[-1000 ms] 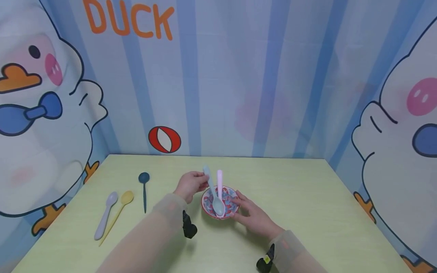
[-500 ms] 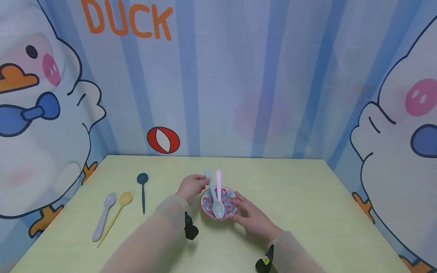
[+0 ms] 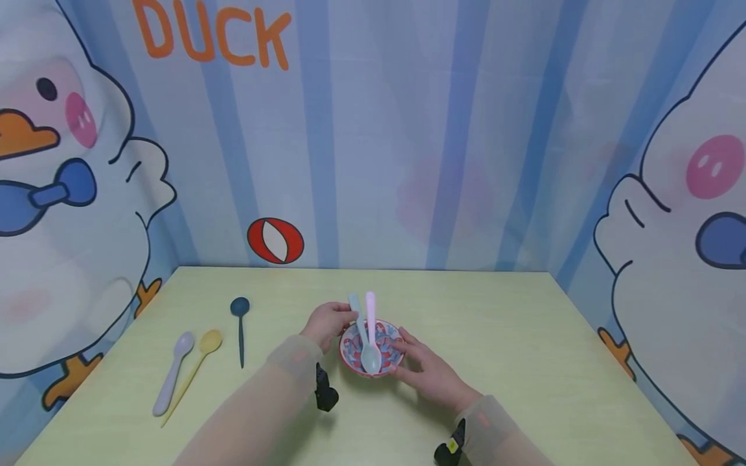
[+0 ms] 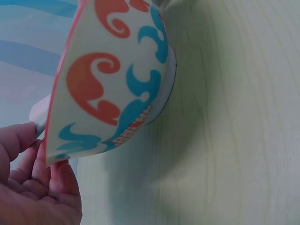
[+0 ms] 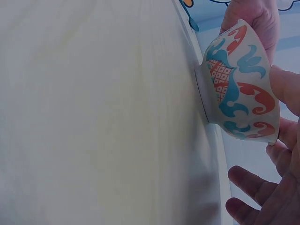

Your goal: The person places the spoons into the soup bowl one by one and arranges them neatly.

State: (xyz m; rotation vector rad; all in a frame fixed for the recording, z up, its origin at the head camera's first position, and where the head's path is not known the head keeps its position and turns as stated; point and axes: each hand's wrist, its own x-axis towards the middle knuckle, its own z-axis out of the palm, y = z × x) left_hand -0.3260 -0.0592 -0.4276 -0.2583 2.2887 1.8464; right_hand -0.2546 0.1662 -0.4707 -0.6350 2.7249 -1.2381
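Note:
A patterned red, blue and white bowl [image 3: 348, 357] stands on the table in the head view, with two spoons leaning in it. My left hand [image 3: 328, 325] pinches the handle of the light blue spoon [image 3: 371, 360], whose head lies inside the bowl. To its right, a pink spoon [image 3: 370, 307] has its handle up past the far rim; its head is mostly covered by the blue one. My right hand [image 3: 432, 373] holds the bowl's right rim with thumb and forefinger. In the right wrist view, its other fingers [image 5: 251, 183] spread away from the bowl [image 5: 239, 89].
Left on the table [image 3: 495, 336] lie a lilac spoon [image 3: 173, 375], a yellow spoon [image 3: 195, 372] and a dark blue spoon [image 3: 241, 327]. A duck-printed curtain [image 3: 379, 129] closes off the back and sides.
My left hand has come down a little, lowering the light blue spoon's handle towards the bowl's rim. The right hand stays at the bowl. The head view has shifted slightly.

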